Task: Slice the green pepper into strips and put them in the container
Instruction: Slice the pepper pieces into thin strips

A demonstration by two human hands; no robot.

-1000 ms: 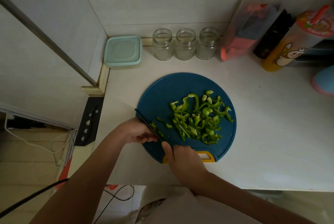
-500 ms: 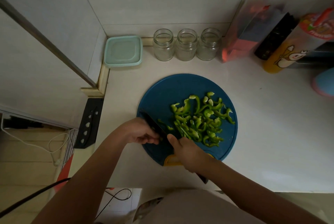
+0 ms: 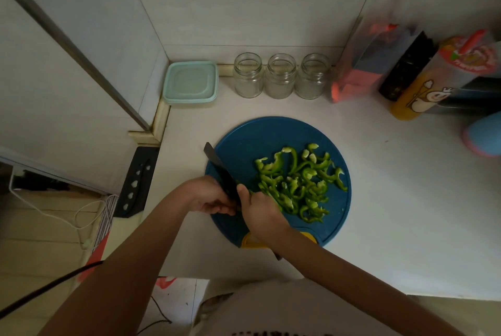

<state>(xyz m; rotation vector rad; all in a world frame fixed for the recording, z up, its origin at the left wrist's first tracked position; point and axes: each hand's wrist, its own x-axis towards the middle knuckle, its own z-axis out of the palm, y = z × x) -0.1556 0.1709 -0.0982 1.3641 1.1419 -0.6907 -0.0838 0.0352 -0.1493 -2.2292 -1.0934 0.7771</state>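
Observation:
A heap of green pepper strips (image 3: 295,184) lies on the right half of a round blue cutting board (image 3: 271,135) on the white counter. My right hand (image 3: 260,213) grips the handle of a black knife (image 3: 217,162). The blade slants up and left, and its tip passes the board's left edge. My left hand (image 3: 206,194) sits at the board's left rim with its fingers curled against the blade's side; what they hold is hidden. A pale green container (image 3: 191,85), lid on, stands in the back left corner.
Three glass jars (image 3: 280,75) line the back wall. To their right are a pink and clear bag (image 3: 360,72), a dark bottle (image 3: 404,72) and an orange bottle (image 3: 417,97). A black knife sheath (image 3: 138,181) lies beyond the counter's left edge.
Both hands have moved up onto the board's left part. The knife slid up and left, so its tip now clears the rim. The few loose pepper bits by the blade are no longer in sight.

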